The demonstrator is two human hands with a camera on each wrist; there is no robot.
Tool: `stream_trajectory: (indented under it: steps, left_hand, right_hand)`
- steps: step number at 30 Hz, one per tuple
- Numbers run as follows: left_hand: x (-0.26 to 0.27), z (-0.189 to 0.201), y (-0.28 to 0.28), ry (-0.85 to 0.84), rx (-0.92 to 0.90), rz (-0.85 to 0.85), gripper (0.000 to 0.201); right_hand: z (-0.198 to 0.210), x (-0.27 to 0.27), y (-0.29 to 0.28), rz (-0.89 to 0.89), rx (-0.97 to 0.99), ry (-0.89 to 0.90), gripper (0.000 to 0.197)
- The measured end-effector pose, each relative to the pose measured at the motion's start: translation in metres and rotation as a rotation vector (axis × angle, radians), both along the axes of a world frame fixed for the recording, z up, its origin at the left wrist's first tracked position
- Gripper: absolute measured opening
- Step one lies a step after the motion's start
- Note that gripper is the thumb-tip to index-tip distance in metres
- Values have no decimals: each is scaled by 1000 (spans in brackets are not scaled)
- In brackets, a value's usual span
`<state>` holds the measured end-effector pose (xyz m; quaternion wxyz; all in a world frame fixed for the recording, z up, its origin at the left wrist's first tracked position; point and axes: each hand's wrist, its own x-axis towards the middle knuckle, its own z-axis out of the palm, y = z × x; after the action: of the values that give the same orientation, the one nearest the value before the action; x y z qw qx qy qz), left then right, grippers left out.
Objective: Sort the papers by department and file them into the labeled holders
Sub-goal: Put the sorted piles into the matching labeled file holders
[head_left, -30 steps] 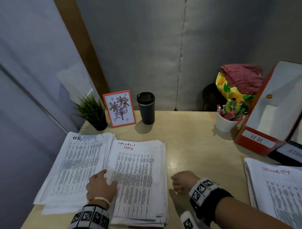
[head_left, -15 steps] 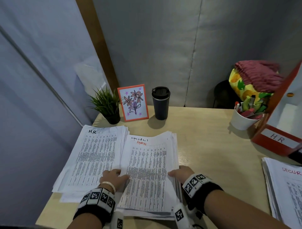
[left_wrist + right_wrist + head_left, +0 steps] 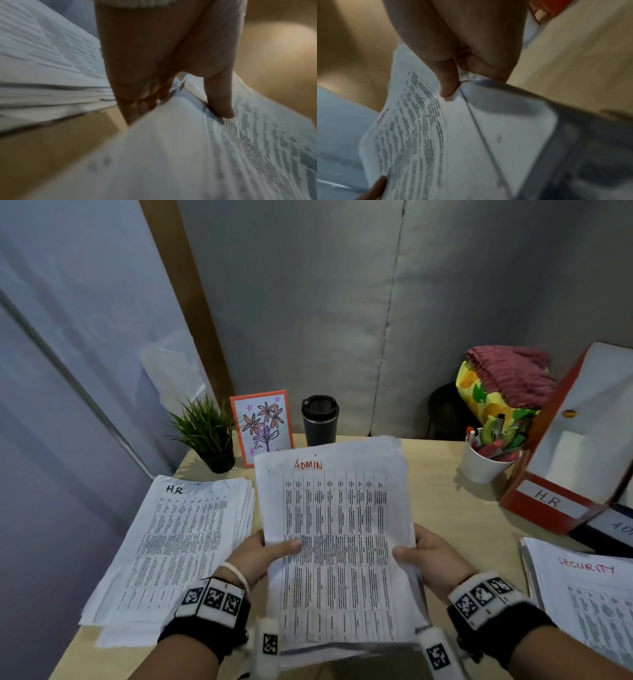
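Well left of the fingers, a white stack of printed sheets headed "H.R" in black [image 3: 178, 542] lies flat on the pale wooden desk [image 3: 442, 508]. Beyond it stand a small green potted plant [image 3: 205, 433], an orange-framed flower drawing [image 3: 262, 426] and a black lidded travel mug [image 3: 320, 419], all at the far edge.

The left hand [image 3: 255, 554] grips the left edge of a thick white sheaf of printed tables headed "ADMIN" in red [image 3: 339, 542]: its thumb lies on the top sheet and its fingers [image 3: 137, 98] curl beneath. The sheaf is lifted clear of the desk and tilted toward the person, between the two hands. The right hand [image 3: 433, 559] holds the opposite edge the same way, with its thumb pressed on top and its fingers [image 3: 488, 67] tucked under.

Right of those fingers, a white cup of coloured pens [image 3: 484, 460] sits near a red file holder labelled "H.R" [image 3: 565, 474]. A dark holder with a partly visible label [image 3: 609, 529] is just beside it, and a white stack headed "SECURITY" in red [image 3: 589, 604] lies in front.
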<state>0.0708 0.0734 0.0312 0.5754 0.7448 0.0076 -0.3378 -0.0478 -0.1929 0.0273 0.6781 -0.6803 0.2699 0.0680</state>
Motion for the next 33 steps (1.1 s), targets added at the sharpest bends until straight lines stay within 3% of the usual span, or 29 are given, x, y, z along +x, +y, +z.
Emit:
stream_trajectory:
  steps: [1, 4, 6, 9, 16, 22, 26, 28, 31, 33]
  left_hand:
    - [-1, 8, -9, -2, -58, 9, 86]
    - [-8, 29, -39, -210, -96, 17, 37]
    - [-15, 40, -54, -323, -135, 31, 25]
    - [-25, 40, -64, -410, -164, 14, 27]
    - [-40, -13, -59, -357, 3, -57, 44]
    - [-36, -15, -62, -388, 65, -79, 33]
    - [-32, -11, -64, -311, 89, -42, 26]
    - [-30, -9, -65, -278, 83, -26, 24]
    - [-31, -5, -69, -160, -11, 114, 19]
    - [-34, 0, -75, 11, -174, 240, 20]
  right_hand:
    - [9, -3, -7, -26, 11, -58, 38]
    - [35, -11, -24, -59, -27, -191, 37]
    - [48, -18, -31, -41, -56, -263, 41]
    - [49, -30, -38, -5, -94, -300, 45]
    - [13, -50, -35, -3, -91, -150, 36]
    - [4, -42, -31, 63, -211, -60, 25]
    - [7, -31, -30, -60, -236, -71, 17]
    - [9, -27, -37, -179, -222, -91, 23]
    - [6, -30, -48, -343, -73, -50, 59]
    - [1, -34, -42, -336, 303, -28, 66]
